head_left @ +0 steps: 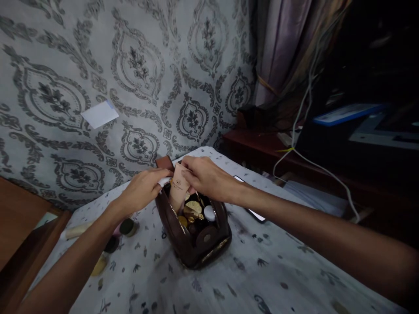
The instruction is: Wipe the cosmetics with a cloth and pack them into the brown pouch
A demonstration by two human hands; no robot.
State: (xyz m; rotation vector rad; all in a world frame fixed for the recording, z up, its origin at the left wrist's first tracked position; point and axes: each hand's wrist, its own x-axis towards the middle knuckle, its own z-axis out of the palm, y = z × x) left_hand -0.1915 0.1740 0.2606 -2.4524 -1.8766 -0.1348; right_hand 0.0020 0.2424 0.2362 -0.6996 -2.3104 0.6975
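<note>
A dark brown zippered toiletry bag (172, 233) stands unzipped on the patterned bed sheet, packed with gold-coloured lids, a white round cap (209, 213) and other small containers. My right hand (207, 176) is closed on the upper end of a beige cosmetic tube (178, 185), which is upright inside the bag's left side. At the left rim, my left hand (140, 192) has its fingers closed over the bag's edge. A small white piece (164, 181) shows between its thumb and forefinger; its kind is unclear.
Several small jars, one with a dark green lid (128, 227), lie left of the bag beside a pale tube (77, 230). A phone (257, 214) rests at the right, partly behind my right forearm. White cables (309, 83) hang over the reddish-brown desk (244, 138).
</note>
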